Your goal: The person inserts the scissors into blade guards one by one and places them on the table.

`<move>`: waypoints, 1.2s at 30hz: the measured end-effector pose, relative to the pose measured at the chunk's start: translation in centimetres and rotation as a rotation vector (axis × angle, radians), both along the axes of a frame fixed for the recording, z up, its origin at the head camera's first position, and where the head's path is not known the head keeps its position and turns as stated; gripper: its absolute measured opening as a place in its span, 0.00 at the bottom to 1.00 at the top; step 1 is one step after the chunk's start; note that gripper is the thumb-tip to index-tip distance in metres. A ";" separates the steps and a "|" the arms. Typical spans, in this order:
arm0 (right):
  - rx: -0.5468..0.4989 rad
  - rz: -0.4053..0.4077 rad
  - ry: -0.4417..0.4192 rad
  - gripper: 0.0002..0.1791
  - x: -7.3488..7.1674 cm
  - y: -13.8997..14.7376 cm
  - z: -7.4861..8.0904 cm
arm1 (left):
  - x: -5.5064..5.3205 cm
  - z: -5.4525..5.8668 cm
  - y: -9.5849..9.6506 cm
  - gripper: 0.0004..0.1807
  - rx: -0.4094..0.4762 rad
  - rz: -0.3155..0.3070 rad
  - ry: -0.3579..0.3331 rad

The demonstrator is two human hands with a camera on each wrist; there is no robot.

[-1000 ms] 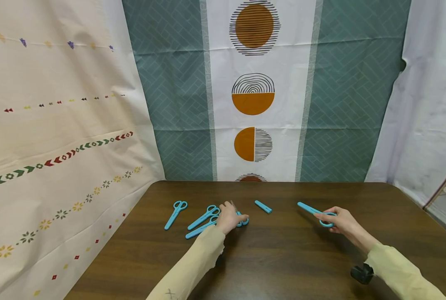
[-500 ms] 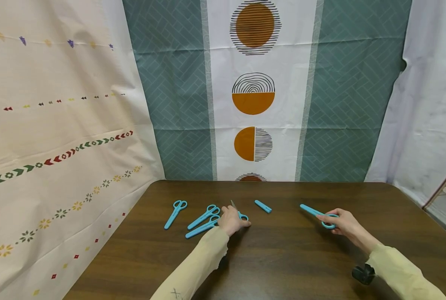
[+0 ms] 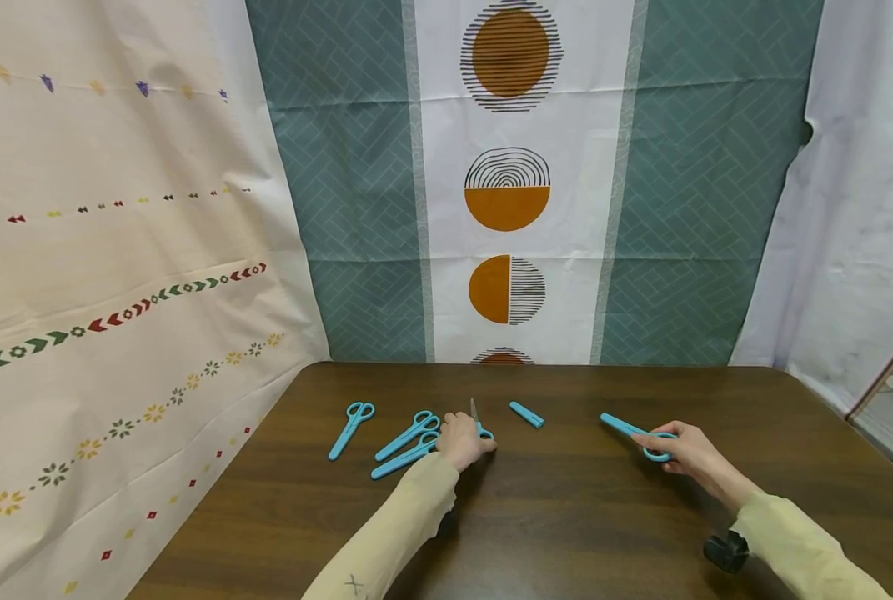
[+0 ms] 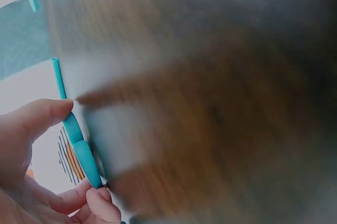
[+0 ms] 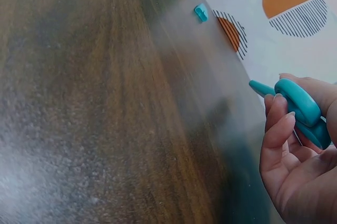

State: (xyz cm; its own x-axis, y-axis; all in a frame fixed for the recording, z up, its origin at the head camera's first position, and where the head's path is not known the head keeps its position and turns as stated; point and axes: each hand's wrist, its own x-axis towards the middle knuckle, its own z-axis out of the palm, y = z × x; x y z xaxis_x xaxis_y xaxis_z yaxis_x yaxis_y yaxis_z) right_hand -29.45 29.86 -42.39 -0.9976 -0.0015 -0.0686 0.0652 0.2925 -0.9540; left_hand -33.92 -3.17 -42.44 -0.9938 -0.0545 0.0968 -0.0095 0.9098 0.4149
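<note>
My left hand [image 3: 463, 442] pinches the light-blue handles of a pair of scissors [image 3: 485, 432] low over the table. Their bare metal blade points to the far side. In the left wrist view, thumb and fingertips are at opposite ends of those handles [image 4: 87, 163]. On the right, my right hand [image 3: 684, 450] grips the handle loops of a second pair of scissors [image 3: 620, 423], whose blades are covered by a blue sheath. These handles [image 5: 298, 103] show between thumb and fingers in the right wrist view. Between the hands lies a loose blue blade sheath [image 3: 527, 414].
Several more sheathed blue scissors lie left of my left hand: one pair [image 3: 351, 429] farthest left, and two pairs [image 3: 404, 437] [image 3: 401, 461] side by side, close to that hand. The brown wooden table [image 3: 566, 517] ends at a patterned curtain [image 3: 371, 208].
My left hand has turned its scissors, so the blade swings from leaning left to pointing nearly straight away. My right hand and its scissors have shifted slightly right and nearer.
</note>
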 end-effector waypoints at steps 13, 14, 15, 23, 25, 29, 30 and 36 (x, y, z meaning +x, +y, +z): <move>-0.013 -0.013 -0.037 0.28 0.0 0.2 -0.5 | -0.2 0.1 -1.1 0.28 0.196 -0.093 0.012; -0.012 -0.008 -0.034 0.28 0.0 0.2 -0.5 | -0.2 0.2 -1.2 0.27 0.202 -0.096 0.003; -0.014 -0.004 -0.031 0.27 0.0 0.2 -0.5 | -0.2 0.2 -1.2 0.26 0.208 -0.099 -0.003; -0.013 -0.004 -0.025 0.25 -0.1 0.0 -0.6 | -0.1 0.6 -1.5 0.24 0.210 -0.113 -0.027; -0.011 -0.005 -0.025 0.24 -0.1 0.1 -0.7 | 0.0 0.6 -1.6 0.24 0.199 -0.114 -0.016; -0.014 -0.010 -0.030 0.24 -0.1 0.1 -0.7 | -0.2 0.4 -1.7 0.28 0.202 -0.099 -0.007; -0.014 -0.010 -0.031 0.24 -0.1 0.1 -0.8 | -0.3 0.4 -1.8 0.30 0.212 -0.092 -0.013; -0.006 0.004 -0.030 0.25 -0.3 0.1 -1.0 | -0.5 0.3 -1.9 0.35 0.222 -0.078 -0.040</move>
State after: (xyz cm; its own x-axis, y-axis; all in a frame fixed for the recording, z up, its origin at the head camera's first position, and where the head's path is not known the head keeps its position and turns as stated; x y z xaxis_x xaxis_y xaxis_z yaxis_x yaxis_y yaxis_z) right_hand -29.74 29.99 -43.42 -0.9952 -0.0059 -0.0980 0.0922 0.2874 -0.9534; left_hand -34.46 -5.09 -42.17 -0.9987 0.0075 0.0510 0.0369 0.7947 0.6058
